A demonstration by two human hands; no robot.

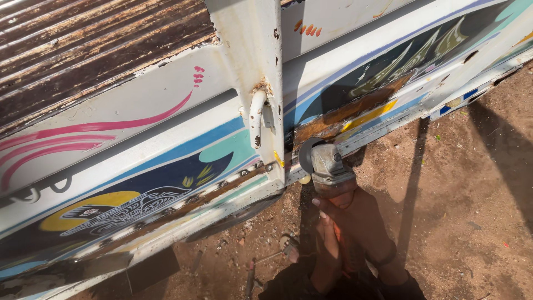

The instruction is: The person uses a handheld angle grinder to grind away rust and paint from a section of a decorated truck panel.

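Note:
An angle grinder [328, 166] with a grey metal head and a dark disc [305, 155] is held against the lower edge of a painted truck side panel [166, 161], beside a white upright post [252, 66]. My right hand [361, 219] wraps the grinder's body just behind the head, with a dark band on the wrist. Lower down and to the left, my left hand [326, 250] grips the same body. The disc meets the panel near a bare rusty brown strip [355, 111] where the paint is gone.
The panel is white with pink, blue, yellow and dark painted designs. A white metal loop [256, 118] is welded to the post. A rusted ribbed truck bed [83, 44] lies at top left. Brown dirt ground [472, 183] spreads right, with small metal bits [287, 244] near my hands.

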